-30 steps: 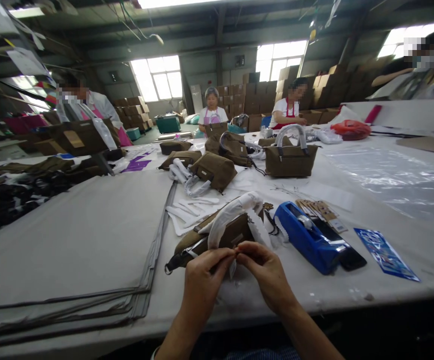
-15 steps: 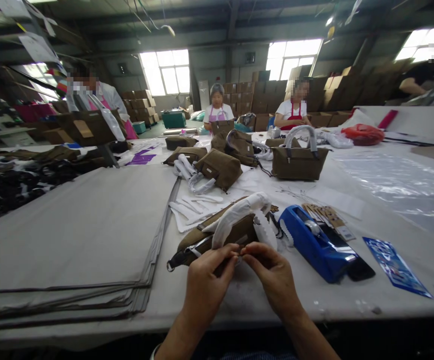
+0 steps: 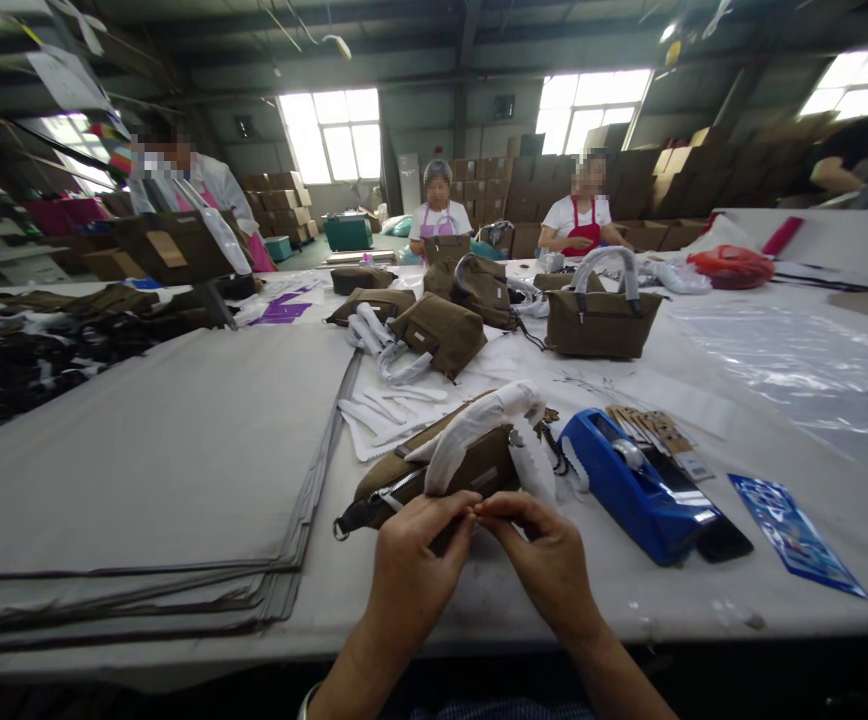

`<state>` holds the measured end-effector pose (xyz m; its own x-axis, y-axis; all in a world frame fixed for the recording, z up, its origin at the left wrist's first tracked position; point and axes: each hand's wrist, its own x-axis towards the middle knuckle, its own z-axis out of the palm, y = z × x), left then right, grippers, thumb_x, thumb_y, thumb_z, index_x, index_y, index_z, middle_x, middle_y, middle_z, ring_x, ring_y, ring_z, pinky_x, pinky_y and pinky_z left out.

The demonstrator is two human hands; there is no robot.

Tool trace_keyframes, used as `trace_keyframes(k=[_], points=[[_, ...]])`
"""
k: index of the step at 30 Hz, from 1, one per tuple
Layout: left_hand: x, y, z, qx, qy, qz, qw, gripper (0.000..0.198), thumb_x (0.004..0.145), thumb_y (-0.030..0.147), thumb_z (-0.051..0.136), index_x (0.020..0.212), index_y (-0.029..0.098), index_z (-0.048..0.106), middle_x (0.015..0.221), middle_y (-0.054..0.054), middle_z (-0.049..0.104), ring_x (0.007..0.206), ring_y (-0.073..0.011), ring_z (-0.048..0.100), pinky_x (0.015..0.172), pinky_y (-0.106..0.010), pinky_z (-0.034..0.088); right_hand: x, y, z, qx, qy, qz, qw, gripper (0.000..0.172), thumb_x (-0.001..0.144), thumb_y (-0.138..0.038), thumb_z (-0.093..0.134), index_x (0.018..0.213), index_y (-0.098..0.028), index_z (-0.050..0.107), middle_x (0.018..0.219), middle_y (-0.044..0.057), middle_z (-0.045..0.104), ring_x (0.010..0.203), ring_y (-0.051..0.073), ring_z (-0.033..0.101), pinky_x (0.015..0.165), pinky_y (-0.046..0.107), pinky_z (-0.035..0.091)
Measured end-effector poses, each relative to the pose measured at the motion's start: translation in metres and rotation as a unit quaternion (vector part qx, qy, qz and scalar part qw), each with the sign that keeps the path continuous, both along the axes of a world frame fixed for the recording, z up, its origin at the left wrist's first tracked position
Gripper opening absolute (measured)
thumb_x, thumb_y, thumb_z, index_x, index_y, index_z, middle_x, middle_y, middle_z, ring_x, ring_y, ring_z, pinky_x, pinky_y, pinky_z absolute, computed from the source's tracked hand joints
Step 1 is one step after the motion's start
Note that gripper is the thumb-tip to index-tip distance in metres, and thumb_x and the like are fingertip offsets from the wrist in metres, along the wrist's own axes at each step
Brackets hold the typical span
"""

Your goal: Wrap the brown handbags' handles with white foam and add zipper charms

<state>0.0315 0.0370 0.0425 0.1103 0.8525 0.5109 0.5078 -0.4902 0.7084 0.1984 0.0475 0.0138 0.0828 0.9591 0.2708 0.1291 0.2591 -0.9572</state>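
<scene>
In front of me an olive-brown handbag [image 3: 404, 465] lies on the table, its zipper and black end tab towards the left. White wrapping covers its handle [image 3: 471, 425]. At the bag's near edge, my left hand [image 3: 423, 545] and my right hand [image 3: 543, 545] meet with thumbs and forefingers pinched together. Whatever sits between the fingertips is too small to make out. Just right of the bag stands a blue tape dispenser [image 3: 621, 490], with a dark phone [image 3: 719, 535] beside it.
Stacked grey sheets [image 3: 179, 460] cover the left of the table. More brown bags [image 3: 603, 325] stand farther back. Cardboard tags [image 3: 659, 435], a blue printed packet [image 3: 794, 535] and clear plastic sheets [image 3: 801, 380] lie to the right. Several people work around the table.
My right fingertips have shifted slightly left, closing the small gap to my left fingertips. The handbag stays in place, and the view has tilted a little.
</scene>
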Motion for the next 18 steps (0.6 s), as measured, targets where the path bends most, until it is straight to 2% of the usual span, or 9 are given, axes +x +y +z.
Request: trace_keyframes(k=[7, 9, 11, 12, 14, 16, 18], points=[[0.002, 0.01, -0.001, 0.033, 0.035, 0.01, 0.999, 0.022, 0.09, 0.012, 0.066, 0.106, 0.026, 0.073, 0.099, -0.001, 0.078, 0.089, -0.0186, 0.074, 0.082, -0.027, 0.058, -0.005, 0.003, -0.004, 0.033, -0.044, -0.018, 0.998, 0.004, 0.083, -0.029, 0.078, 0.086, -0.028, 0.079, 0.087, 0.001, 0.079, 0.081, 0.023, 0.074, 0.077, 0.032, 0.058], [-0.001, 0.003, -0.001, 0.066, 0.028, 0.021, 0.997, 0.027, 0.09, 0.012, 0.067, 0.114, 0.025, 0.07, 0.105, -0.003, 0.078, 0.088, -0.0176, 0.074, 0.081, -0.026, 0.058, -0.002, 0.008, 0.001, 0.058, -0.068, -0.016, 0.996, 0.01, 0.086, -0.03, 0.075, 0.095, -0.03, 0.079, 0.093, 0.001, 0.079, 0.085, 0.022, 0.074, 0.081, 0.032, 0.058], [-0.012, -0.014, -0.006, 0.125, 0.008, 0.045, 0.991, 0.038, 0.088, 0.009, 0.068, 0.122, 0.025, 0.065, 0.11, -0.003, 0.076, 0.088, -0.0155, 0.073, 0.081, -0.023, 0.058, 0.004, 0.012, 0.005, 0.092, -0.094, -0.038, 0.991, 0.015, 0.089, -0.031, 0.071, 0.103, -0.031, 0.077, 0.099, 0.001, 0.079, 0.089, 0.022, 0.074, 0.085, 0.032, 0.056], [-0.02, -0.023, -0.012, 0.16, -0.008, 0.058, 0.985, 0.04, 0.088, 0.008, 0.068, 0.123, 0.026, 0.064, 0.107, -0.003, 0.075, 0.086, -0.0148, 0.072, 0.08, -0.023, 0.058, 0.007, 0.013, 0.005, 0.107, -0.105, -0.057, 0.987, 0.016, 0.09, -0.031, 0.069, 0.104, -0.03, 0.076, 0.099, 0.001, 0.079, 0.088, 0.022, 0.074, 0.084, 0.032, 0.055], [-0.041, -0.04, -0.03, 0.199, -0.068, 0.097, 0.973, 0.028, 0.091, 0.012, 0.062, 0.116, 0.026, 0.066, 0.091, 0.0, 0.072, 0.08, -0.0141, 0.069, 0.075, -0.024, 0.057, 0.014, 0.012, -0.001, 0.115, -0.116, -0.084, 0.983, 0.013, 0.092, -0.033, 0.066, 0.1, -0.029, 0.076, 0.088, 0.002, 0.078, 0.079, 0.022, 0.073, 0.078, 0.032, 0.054], [-0.063, -0.041, -0.051, 0.138, -0.172, 0.171, 0.96, 0.016, 0.098, 0.023, 0.053, 0.106, 0.023, 0.067, 0.076, 0.001, 0.064, 0.07, -0.013, 0.062, 0.065, -0.023, 0.053, 0.015, 0.007, -0.016, 0.083, -0.106, -0.091, 0.987, 0.016, 0.092, -0.038, 0.064, 0.092, -0.027, 0.075, 0.076, 0.002, 0.073, 0.071, 0.021, 0.069, 0.074, 0.032, 0.052], [-0.081, -0.023, -0.068, 0.052, -0.24, 0.248, 0.937, 0.021, 0.102, 0.032, 0.048, 0.102, 0.021, 0.065, 0.075, 0.002, 0.061, 0.067, -0.0122, 0.058, 0.06, -0.021, 0.05, 0.011, 0.0, -0.037, 0.041, -0.086, -0.103, 0.99, 0.022, 0.093, -0.043, 0.061, 0.091, -0.025, 0.073, 0.078, 0.003, 0.071, 0.076, 0.022, 0.067, 0.078, 0.033, 0.051]])
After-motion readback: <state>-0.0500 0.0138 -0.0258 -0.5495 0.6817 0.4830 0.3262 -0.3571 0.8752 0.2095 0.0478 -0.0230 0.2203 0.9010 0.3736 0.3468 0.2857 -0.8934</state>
